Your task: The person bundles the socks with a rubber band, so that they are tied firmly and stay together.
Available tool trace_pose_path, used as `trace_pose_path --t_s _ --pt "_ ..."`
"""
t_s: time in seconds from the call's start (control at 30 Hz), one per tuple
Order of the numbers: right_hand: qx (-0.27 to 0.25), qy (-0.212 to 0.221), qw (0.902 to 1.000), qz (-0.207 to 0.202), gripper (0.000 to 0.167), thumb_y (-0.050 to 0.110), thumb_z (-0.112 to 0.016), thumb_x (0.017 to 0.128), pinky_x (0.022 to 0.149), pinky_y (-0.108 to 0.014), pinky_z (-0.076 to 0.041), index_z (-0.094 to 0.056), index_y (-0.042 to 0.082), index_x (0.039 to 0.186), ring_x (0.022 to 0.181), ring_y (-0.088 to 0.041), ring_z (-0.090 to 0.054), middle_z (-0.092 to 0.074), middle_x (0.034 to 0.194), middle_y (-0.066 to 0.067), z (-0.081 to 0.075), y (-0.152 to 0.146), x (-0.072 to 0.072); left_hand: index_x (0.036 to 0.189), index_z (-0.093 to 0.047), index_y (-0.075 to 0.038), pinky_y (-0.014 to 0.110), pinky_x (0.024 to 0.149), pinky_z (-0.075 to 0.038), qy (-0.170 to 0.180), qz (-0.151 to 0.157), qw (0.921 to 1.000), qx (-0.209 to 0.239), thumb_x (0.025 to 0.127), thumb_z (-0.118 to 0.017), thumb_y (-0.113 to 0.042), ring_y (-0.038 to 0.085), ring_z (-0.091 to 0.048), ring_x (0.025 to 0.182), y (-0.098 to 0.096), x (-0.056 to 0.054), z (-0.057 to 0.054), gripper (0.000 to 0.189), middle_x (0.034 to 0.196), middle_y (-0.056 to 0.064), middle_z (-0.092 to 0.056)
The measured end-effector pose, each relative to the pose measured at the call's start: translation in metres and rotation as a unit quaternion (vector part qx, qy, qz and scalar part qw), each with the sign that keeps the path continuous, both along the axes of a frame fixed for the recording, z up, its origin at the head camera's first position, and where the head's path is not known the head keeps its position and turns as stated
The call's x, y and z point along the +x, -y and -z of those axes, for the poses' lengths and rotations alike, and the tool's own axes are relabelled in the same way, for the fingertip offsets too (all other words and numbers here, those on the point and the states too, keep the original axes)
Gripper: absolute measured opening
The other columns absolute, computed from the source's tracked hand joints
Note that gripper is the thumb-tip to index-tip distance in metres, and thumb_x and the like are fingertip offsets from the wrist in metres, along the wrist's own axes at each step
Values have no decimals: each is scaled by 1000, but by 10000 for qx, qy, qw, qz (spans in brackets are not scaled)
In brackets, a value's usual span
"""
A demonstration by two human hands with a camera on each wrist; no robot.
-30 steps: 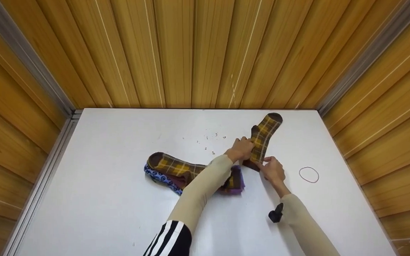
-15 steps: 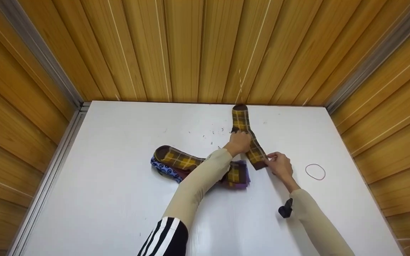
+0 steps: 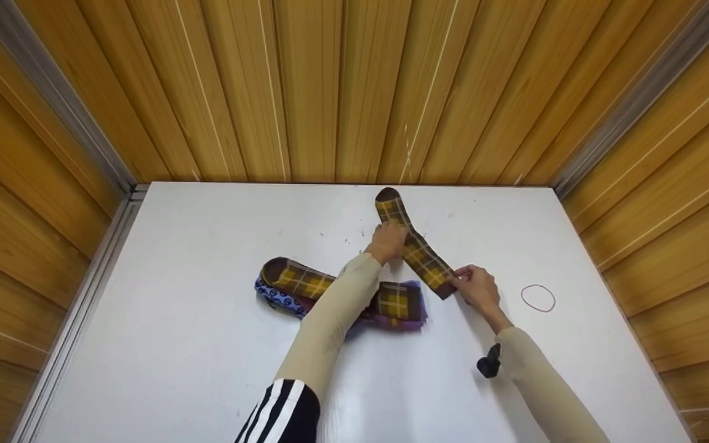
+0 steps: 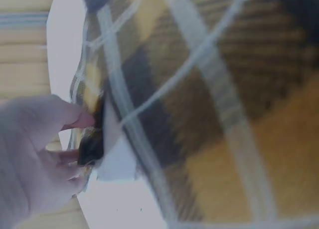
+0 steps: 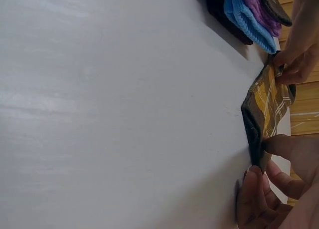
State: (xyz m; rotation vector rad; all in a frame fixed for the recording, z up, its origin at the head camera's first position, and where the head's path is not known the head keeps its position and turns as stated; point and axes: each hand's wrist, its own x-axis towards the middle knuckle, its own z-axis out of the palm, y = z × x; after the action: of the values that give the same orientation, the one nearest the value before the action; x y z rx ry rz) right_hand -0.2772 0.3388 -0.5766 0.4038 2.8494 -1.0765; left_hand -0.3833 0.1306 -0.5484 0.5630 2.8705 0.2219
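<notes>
One sleeved arm (image 3: 330,314) stretches over the sock pile (image 3: 397,306); its left hand (image 3: 387,241) pinches the plaid sock (image 3: 423,258) by the heel, toe near the tabletop (image 3: 170,344)'s far edge; the right hand (image 3: 478,289), angled leftward, pinches the cuff.

Head view: bright, diffuse light, decent sharpness. White table (image 3: 176,369) shows mild glare at bottom centre, soft shadow beside the right sleeve (image 3: 545,387). Wide lens, walls (image 3: 305,92) lean outward at the sides. Left wrist: hazy and blurred (worst of the lot), near sock (image 4: 214,119) out of focus, table behind blown out. Right wrist: dimmer, greyer, streaky glare at left, soft shadow by the right hand (image 5: 286,191).
</notes>
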Motion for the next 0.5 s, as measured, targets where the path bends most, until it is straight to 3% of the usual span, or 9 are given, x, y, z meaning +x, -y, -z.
trace_pose_path --t_s 0.1,0.23,0.33,0.5 --pt "41 -33 10000 20 36 28 -75 90 46 -21 -42 -70 0 111 49 -5 -51 -67 80 -2 -2 -1 -4 137 -61 -11 44 106 -52 -193 9 9998 -68 103 -56 -19 30 -63 125 7 -7 -8 35 135 13 -65" --pt "126 -17 9999 2 36 29 -75 90 48 -22 -43 -70 0 110 51 -6 -52 -65 78 0 -5 -2 -6 131 -63 -11 43 87 -62 -486 -415 9980 -1 103 -55 -16 28 -72 110 19 -17 -8 30 123 12 -72" --pt "224 -54 9997 -79 38 31 -74 91 50 -22 -42 -69 -1 110 54 -6 -52 -63 78 0 -7 -3 -6 132 -65 -10 45 91 -60 -428 -929 9945 240 103 -55 -15 30 -67 117 32 -22 -2 31 129 14 -69" --pt "338 -186 9991 -200 44 35 -78 90 52 -22 -42 -69 -3 109 61 -10 -52 -64 83 -5 -10 -4 -4 146 -54 -8 49 106 -51 -138 -1564 9858 598 104 -50 -21 39 -48 136 51 -29 9 43 148 24 -48"
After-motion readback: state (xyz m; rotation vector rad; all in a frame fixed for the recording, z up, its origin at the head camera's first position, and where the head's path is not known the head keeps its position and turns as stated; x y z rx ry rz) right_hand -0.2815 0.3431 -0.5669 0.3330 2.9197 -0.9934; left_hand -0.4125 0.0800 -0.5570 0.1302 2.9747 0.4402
